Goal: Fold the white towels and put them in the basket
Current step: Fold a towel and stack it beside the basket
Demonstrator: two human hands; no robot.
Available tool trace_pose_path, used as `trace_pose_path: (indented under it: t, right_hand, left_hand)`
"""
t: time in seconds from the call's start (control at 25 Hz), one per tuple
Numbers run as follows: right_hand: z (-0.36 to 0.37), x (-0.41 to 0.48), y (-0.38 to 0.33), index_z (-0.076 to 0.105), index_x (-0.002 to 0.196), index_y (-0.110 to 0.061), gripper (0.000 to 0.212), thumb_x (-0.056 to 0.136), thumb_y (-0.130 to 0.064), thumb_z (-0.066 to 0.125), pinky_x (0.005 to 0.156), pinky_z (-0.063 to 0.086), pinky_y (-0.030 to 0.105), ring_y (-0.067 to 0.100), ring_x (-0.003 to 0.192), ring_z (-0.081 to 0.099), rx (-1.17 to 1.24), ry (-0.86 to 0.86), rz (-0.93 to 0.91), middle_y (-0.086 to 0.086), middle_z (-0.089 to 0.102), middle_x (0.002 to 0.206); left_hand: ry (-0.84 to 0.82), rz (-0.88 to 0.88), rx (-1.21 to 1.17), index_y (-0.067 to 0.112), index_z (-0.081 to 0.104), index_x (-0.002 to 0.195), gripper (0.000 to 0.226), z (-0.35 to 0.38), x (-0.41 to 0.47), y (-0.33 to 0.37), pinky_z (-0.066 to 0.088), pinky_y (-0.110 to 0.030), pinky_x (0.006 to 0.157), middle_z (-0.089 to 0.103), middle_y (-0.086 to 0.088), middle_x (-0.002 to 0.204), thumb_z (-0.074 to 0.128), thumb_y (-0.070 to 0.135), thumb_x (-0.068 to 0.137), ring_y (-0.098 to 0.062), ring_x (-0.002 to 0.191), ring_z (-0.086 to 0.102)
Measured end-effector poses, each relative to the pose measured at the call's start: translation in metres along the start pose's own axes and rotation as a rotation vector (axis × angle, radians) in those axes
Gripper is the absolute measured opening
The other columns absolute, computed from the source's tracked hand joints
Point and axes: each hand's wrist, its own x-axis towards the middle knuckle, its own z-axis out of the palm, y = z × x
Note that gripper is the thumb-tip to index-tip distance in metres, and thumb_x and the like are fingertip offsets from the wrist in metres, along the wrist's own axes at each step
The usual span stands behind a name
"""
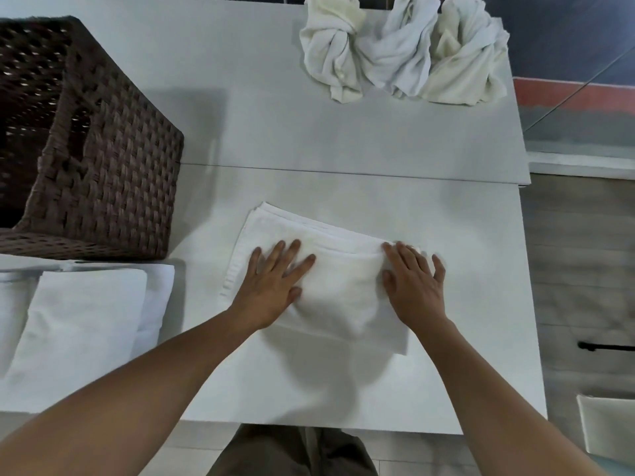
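A folded white towel lies flat on the white table in front of me. My left hand presses on its left part with fingers straight and spread. My right hand lies flat on its right part, fingers spread, touching the fold edge. A dark brown woven basket stands at the left of the table. Several crumpled white and cream towels are heaped at the far edge.
Another folded white cloth lies at the near left, below the basket. The table's right edge runs near x 1540; beyond it are a wooden floor, a drawer handle and a white container.
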Motion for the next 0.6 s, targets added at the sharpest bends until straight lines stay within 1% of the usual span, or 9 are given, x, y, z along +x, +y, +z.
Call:
trace_pose_path:
  t: [0.04,0.12,0.16,0.2,0.32,0.4,0.44,0.52,0.6]
  right_hand:
    - [0.000,-0.004,-0.001,0.036,0.152,-0.032,0.053,0.101,-0.031,0.047,0.120,0.008,0.049,0.016,0.146,0.031,0.007,-0.002,0.011,-0.007,0.042,0.154]
    - [-0.001,-0.012,-0.005,0.041,0.148,-0.032,0.052,0.097,-0.030,0.052,0.116,0.016,0.046,0.016,0.140,0.037,0.034,0.007,0.042,-0.008,0.047,0.148]
    - [-0.003,-0.018,-0.006,0.044,0.145,-0.033,0.052,0.095,-0.030,0.055,0.113,0.020,0.045,0.017,0.136,0.041,0.049,0.011,0.056,-0.009,0.050,0.144]
    - [-0.005,-0.024,-0.008,0.047,0.142,-0.033,0.051,0.092,-0.031,0.057,0.110,0.023,0.044,0.019,0.131,0.045,0.065,0.006,0.076,-0.008,0.053,0.140]
    - [-0.009,-0.051,-0.006,0.052,0.135,-0.028,0.051,0.087,-0.038,0.064,0.103,0.029,0.043,0.026,0.123,0.050,0.068,-0.027,0.154,-0.002,0.059,0.130]
    - [-0.007,-0.075,-0.002,0.053,0.134,-0.025,0.056,0.084,-0.047,0.066,0.102,0.030,0.043,0.028,0.122,0.050,0.059,-0.052,0.216,0.000,0.059,0.129]
    - [-0.006,-0.086,0.000,0.052,0.133,-0.025,0.059,0.082,-0.051,0.067,0.101,0.031,0.043,0.028,0.122,0.050,0.078,-0.070,0.252,0.000,0.058,0.129]
    - [-0.005,-0.108,0.002,0.050,0.135,-0.026,0.065,0.079,-0.054,0.069,0.099,0.035,0.043,0.029,0.119,0.051,0.148,-0.115,0.318,0.001,0.055,0.129]
    - [-0.002,-0.130,0.002,0.047,0.136,-0.027,0.067,0.078,-0.050,0.073,0.097,0.038,0.043,0.031,0.115,0.052,0.233,-0.151,0.367,0.003,0.053,0.124]
  left_hand:
    - [0.010,-0.024,0.011,0.038,0.008,0.159,0.069,-0.003,0.001,0.004,0.012,-0.059,0.120,0.002,-0.002,0.169,0.045,0.041,0.100,-0.029,0.154,0.007]
    - [0.095,-0.101,-0.009,0.030,0.034,0.153,0.069,-0.010,-0.005,0.021,0.026,-0.058,0.116,0.027,-0.009,0.163,0.062,0.027,0.091,-0.036,0.148,0.029]
    - [0.156,-0.122,-0.050,0.026,0.043,0.149,0.065,-0.010,-0.012,0.031,0.030,-0.055,0.115,0.035,-0.011,0.159,0.064,0.021,0.087,-0.037,0.144,0.035]
    - [0.197,-0.126,-0.103,0.023,0.047,0.145,0.062,-0.009,-0.023,0.044,0.032,-0.052,0.115,0.038,-0.012,0.156,0.063,0.018,0.086,-0.038,0.141,0.038]
    - [0.191,-0.008,-0.173,0.022,0.047,0.143,0.063,-0.001,-0.070,0.087,0.034,-0.047,0.114,0.039,-0.011,0.154,0.058,0.018,0.081,-0.034,0.140,0.038]
    - [0.100,0.093,-0.177,0.022,0.050,0.141,0.071,0.012,-0.106,0.115,0.039,-0.044,0.112,0.043,-0.010,0.152,0.066,0.020,0.071,-0.032,0.138,0.042]
    - [0.050,0.111,-0.177,0.022,0.052,0.140,0.077,0.021,-0.122,0.127,0.042,-0.043,0.109,0.044,-0.010,0.151,0.071,0.021,0.065,-0.032,0.137,0.044]
    - [-0.022,0.064,-0.178,0.022,0.051,0.142,0.089,0.036,-0.145,0.143,0.047,-0.042,0.105,0.043,-0.009,0.153,0.077,0.022,0.057,-0.032,0.139,0.044]
    - [-0.078,0.003,-0.190,0.022,0.046,0.146,0.102,0.044,-0.160,0.152,0.049,-0.044,0.103,0.038,-0.008,0.158,0.081,0.024,0.051,-0.033,0.144,0.038]
